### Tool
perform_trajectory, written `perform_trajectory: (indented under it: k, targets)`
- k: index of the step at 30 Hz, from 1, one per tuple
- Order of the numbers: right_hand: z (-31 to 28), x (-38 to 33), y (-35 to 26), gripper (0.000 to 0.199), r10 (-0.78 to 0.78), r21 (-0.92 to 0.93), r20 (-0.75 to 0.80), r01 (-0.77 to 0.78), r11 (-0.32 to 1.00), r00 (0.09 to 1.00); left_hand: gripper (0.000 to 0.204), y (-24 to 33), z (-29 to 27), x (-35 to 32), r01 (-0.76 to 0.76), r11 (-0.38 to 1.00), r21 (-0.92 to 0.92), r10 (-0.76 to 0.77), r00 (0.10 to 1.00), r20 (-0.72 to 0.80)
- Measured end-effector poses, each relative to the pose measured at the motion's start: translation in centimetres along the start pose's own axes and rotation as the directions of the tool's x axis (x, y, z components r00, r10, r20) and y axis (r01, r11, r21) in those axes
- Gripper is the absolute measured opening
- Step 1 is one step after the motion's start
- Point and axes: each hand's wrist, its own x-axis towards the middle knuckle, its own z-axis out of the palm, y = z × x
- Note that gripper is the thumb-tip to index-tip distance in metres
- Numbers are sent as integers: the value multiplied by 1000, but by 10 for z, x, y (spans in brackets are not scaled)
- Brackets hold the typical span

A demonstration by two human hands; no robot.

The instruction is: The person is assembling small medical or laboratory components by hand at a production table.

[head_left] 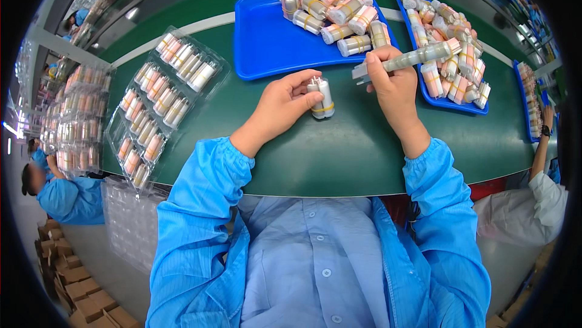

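On the green table stands a bundle of small cylinders [322, 99], white and grey with a yellow band round it and thin prongs on top. My left hand [284, 102] is closed on its left side, thumb and fingers against the upper part. My right hand [394, 88] grips a long greyish, translucent stick-like tool [413, 58], held slantwise above the table. Its flat, pale forked end points left toward the bundle, a short way apart from it. The tool's exact kind I cannot make out. Parts of the right fingers are hidden behind it.
A blue tray [260, 46] at the back holds banded bundles on its right side. Another blue tray [479, 105], heaped with bundles, is at right. Clear plastic blister trays [173, 88] filled with bundles lie at left. Co-workers sit on both sides, one [73, 197] at left.
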Motion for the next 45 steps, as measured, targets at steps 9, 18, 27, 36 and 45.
perform_trajectory:
  k: [9, 18, 27, 36, 45]
  targets:
    - [-26, 11, 11, 18, -91, -74, -58, 87, 993, 994, 42, 5, -40, -38, -233, 875, 424, 375, 881, -289]
    - [-39, 19, -4, 20, 19, 100, -175, -1, 995, 984, 47, 3, -57, -63, 145, 449, 882, 588, 696, -413]
    - [-52, 30, -5, 21, 65, 231, -288, 4, 973, 956, 55, 65, 51, 27, -397, 83, 914, 715, 662, 223]
    - [-51, 31, -5, 19, 42, 214, -289, 22, 977, 957, 37, 50, 79, 134, -583, -149, 799, 526, 637, 563]
    - [-45, 18, -11, 20, 119, 159, -112, -101, 982, 986, 52, 56, 48, 30, -400, 598, 694, 430, 891, 143]
